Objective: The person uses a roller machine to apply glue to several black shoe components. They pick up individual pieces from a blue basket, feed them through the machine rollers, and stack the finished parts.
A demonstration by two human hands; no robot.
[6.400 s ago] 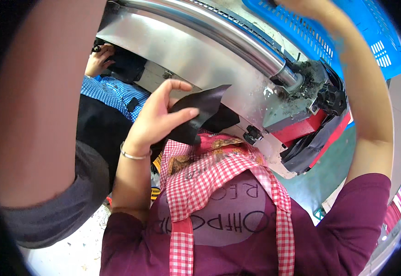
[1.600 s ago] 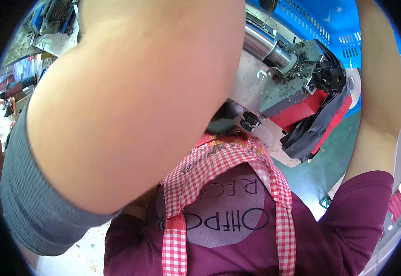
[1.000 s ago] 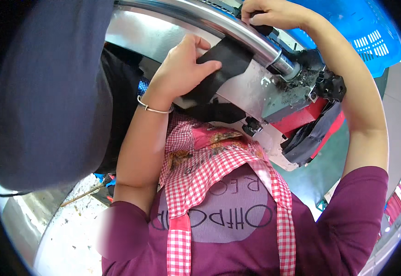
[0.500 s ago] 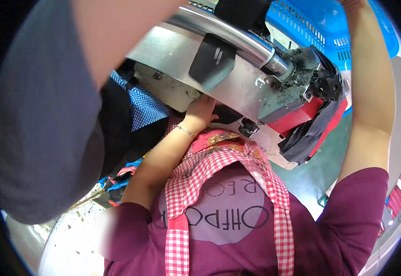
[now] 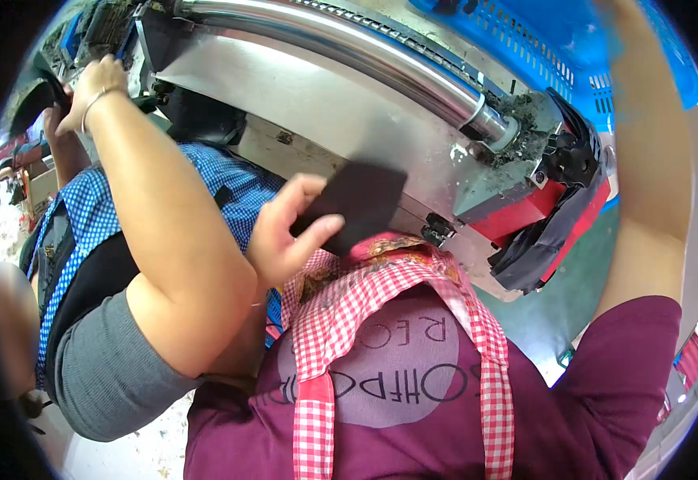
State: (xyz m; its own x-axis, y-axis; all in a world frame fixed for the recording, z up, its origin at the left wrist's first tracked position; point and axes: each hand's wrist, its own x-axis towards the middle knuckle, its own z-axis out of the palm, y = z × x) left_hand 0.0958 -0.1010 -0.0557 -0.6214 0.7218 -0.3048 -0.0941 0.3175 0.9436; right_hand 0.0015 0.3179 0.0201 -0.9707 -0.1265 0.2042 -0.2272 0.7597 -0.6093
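My left hand (image 5: 285, 236) pinches a flat, dark fabric-like piece (image 5: 363, 204) between thumb and fingers. The piece is blurred and hangs just in front of the machine's metal plate (image 5: 301, 96), above my red checked apron (image 5: 349, 308). My right forearm (image 5: 649, 152) reaches up toward the blue slotted basket (image 5: 557, 40) at the far right. At the top edge, my right hand is smeared and cut off, so its fingers cannot be made out.
A steel roller (image 5: 381, 60) runs along the machine to a lint-covered end beside a black knob (image 5: 567, 152). At left, a co-worker in a blue checked apron (image 5: 85, 196) has an arm (image 5: 153, 188) close to mine and handles a black piece (image 5: 41, 100).
My left hand has come away from the plate's edge and now holds a dark piece. The co-worker's arm has swung from over the machine to the far left. My right arm stays raised.
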